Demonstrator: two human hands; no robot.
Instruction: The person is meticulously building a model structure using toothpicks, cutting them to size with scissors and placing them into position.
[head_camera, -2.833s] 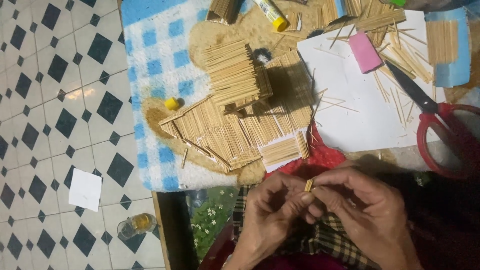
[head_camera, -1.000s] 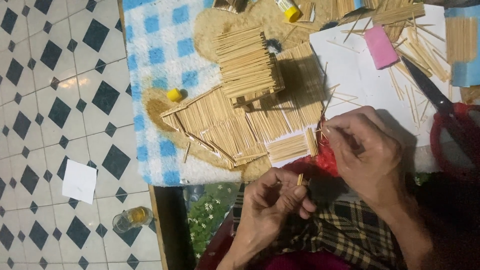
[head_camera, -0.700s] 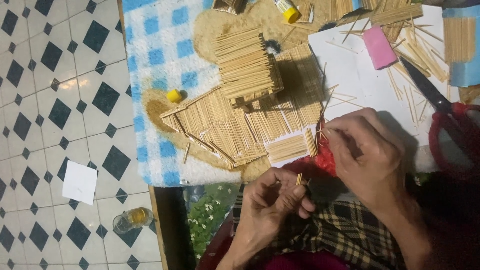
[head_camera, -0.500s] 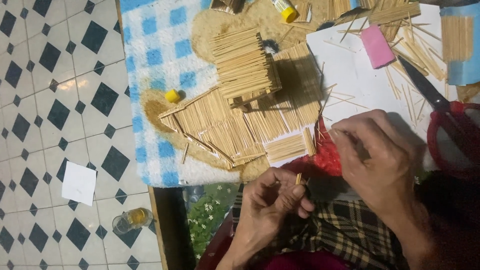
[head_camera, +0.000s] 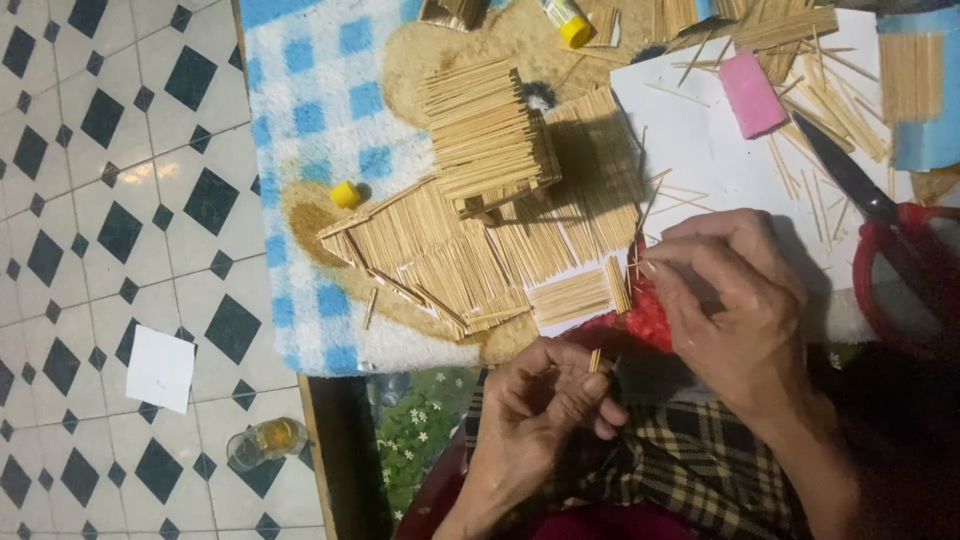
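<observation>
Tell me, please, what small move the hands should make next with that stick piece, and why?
Probably bring the right hand back to the left hand to take the short stick piece pinched there. The right fingertips sit at the small stick panel by the stick house, apparently marking where it goes.

Our tiled floor (head_camera: 110, 200) and what it carries
We see a blue-checked mat (head_camera: 310, 110), a white paper square (head_camera: 160, 368) and a small glass jar (head_camera: 262, 441) lying on it
</observation>
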